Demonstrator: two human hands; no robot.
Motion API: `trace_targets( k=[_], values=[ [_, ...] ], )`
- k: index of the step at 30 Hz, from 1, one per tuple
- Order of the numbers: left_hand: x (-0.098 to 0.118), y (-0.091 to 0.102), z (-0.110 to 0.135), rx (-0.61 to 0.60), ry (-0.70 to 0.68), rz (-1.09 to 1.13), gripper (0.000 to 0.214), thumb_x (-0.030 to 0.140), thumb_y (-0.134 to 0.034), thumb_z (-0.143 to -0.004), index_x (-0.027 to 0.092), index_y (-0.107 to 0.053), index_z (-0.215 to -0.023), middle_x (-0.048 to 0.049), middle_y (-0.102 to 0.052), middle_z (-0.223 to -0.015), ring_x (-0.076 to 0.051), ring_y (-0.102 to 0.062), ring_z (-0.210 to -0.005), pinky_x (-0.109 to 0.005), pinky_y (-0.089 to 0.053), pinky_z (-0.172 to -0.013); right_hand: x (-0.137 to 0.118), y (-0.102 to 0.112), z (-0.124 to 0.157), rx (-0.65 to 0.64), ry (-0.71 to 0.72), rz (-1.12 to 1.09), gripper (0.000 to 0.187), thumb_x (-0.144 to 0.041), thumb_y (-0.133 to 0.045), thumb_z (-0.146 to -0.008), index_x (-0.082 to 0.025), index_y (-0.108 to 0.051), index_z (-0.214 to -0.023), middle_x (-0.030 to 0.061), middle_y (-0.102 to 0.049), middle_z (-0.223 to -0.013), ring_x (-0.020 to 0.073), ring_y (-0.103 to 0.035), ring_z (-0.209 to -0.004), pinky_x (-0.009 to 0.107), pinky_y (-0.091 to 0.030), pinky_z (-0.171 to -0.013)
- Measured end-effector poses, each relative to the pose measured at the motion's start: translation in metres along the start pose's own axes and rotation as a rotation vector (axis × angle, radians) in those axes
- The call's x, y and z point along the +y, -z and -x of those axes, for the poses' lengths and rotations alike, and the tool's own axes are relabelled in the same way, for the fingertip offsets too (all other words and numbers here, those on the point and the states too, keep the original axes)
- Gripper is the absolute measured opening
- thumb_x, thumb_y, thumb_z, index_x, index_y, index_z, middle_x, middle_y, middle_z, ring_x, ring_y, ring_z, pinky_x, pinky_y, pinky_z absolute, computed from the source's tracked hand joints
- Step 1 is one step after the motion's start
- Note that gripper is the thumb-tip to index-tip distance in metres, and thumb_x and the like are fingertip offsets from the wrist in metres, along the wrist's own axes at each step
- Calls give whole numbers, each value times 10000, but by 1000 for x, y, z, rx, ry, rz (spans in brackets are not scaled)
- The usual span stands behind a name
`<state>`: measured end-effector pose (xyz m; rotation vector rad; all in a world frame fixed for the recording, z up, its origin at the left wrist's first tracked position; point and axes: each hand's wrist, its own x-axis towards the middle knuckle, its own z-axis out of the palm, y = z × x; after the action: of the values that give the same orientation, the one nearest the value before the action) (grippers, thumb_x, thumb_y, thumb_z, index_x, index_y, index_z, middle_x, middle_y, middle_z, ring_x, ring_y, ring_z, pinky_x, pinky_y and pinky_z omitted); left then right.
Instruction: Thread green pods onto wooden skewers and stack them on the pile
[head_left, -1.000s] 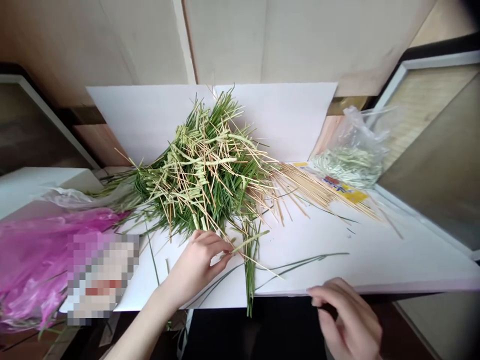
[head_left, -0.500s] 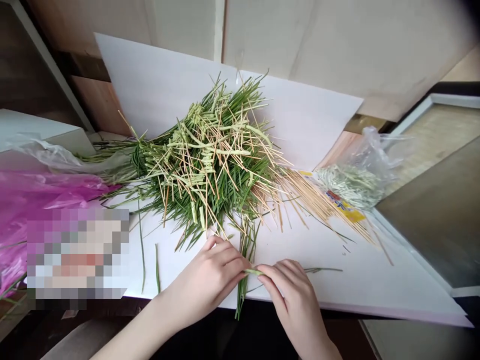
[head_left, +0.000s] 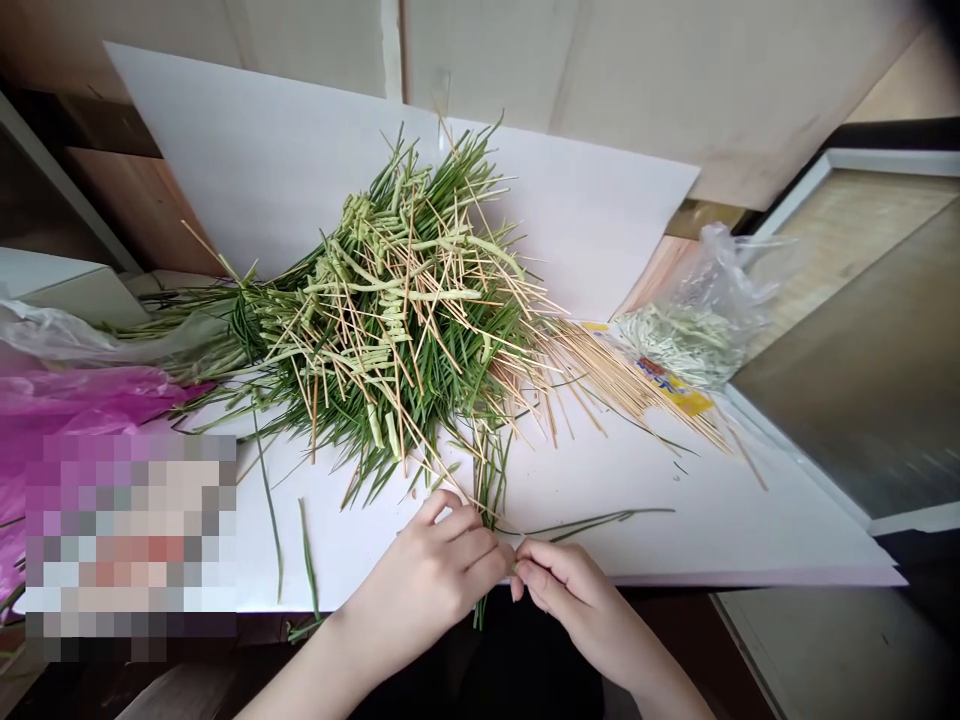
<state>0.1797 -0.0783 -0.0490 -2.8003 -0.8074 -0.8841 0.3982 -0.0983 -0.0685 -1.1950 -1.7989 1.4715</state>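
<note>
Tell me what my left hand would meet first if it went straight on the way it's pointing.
Your left hand would most likely meet your right hand first; the two look almost together, though whether they touch is unclear.

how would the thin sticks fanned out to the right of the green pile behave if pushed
The thin sticks look fairly stiff, since they lie straight. They seem loosely overlapped, so a push would probably scatter them or make some roll. Being so slender, each is likely light.
</note>
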Motion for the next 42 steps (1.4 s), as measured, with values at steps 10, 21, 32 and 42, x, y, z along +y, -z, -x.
trace_targets(
  k=[10,21,32,42],
  values=[
    [-4,-5,3,13,131,198,238,241,-511,-1044,160,-688,-908,1,-639,-692,-172,-544,-662,-350,-375,-769,4,2,0,-2,-1,-65,344,-412,-485,-1057,-178,-603,-833,-56,-358,-638,115,-305,-579,256,-228,-538],
    [10,5,0,-221,759,1116,446,466,-529,-1020,152,-708,-757,22,-572,-561,-115,-540,-581,-224,-406,-646,0,-9,-4,468,760,613,200,-54,-458,-1040,-187,-558,-930,-5,-534,-672,149,-421,-613,286,-372,-624],
    [22,-13,-3,-221,1090,1699,479,560,-721,-852,111,-698,-686,31,-516,-451,-77,-453,-435,-212,-305,-527,9,3,-4,656,1088,1071,94,-85,-559,-1028,-78,-648,-1002,61,-613,-611,185,-475,-559,367,-391,-579],
    [56,-23,-7,-164,1157,2017,516,644,-715,-811,156,-605,-683,61,-446,-422,-95,-451,-418,-224,-377,-524,14,14,11,699,1057,1066,88,-104,-603,-1014,-111,-691,-1006,71,-711,-720,184,-565,-591,374,-431,-642]
  ],
)
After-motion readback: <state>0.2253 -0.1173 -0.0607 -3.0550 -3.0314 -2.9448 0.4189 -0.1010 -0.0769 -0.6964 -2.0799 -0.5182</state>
